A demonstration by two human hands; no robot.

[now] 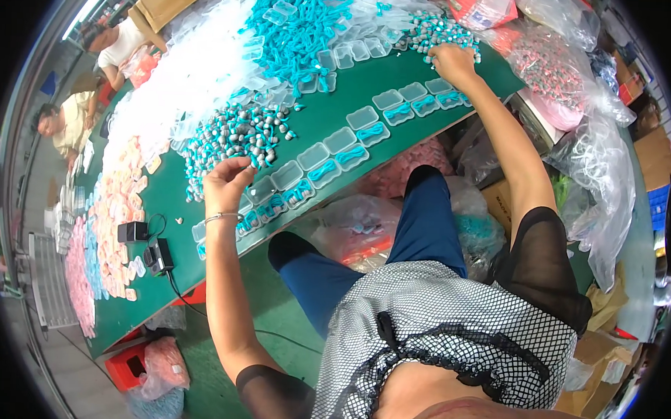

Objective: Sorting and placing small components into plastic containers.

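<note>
My left hand [228, 185] is closed in a pinch at the near edge of a heap of small grey-and-teal pieces [238, 132]. Whatever sits between its fingertips is too small to make out. Farther off to the right, my right hand [454, 64] reaches into a second heap of grey-and-teal pieces [434, 33], fingers curled down and tips partly hidden. Between the hands, along the front table edge, runs a row of small clear plastic boxes [340, 141] with lids flipped back. Teal pieces [322, 170] lie inside them.
A big pile of teal pieces [290, 34] and many clear boxes [193, 64] cover the back of the green table [317, 109]. Peach cases [121, 209] and a black device [158, 256] lie left. Plastic bags [595, 174] crowd the right. Two people sit at far left.
</note>
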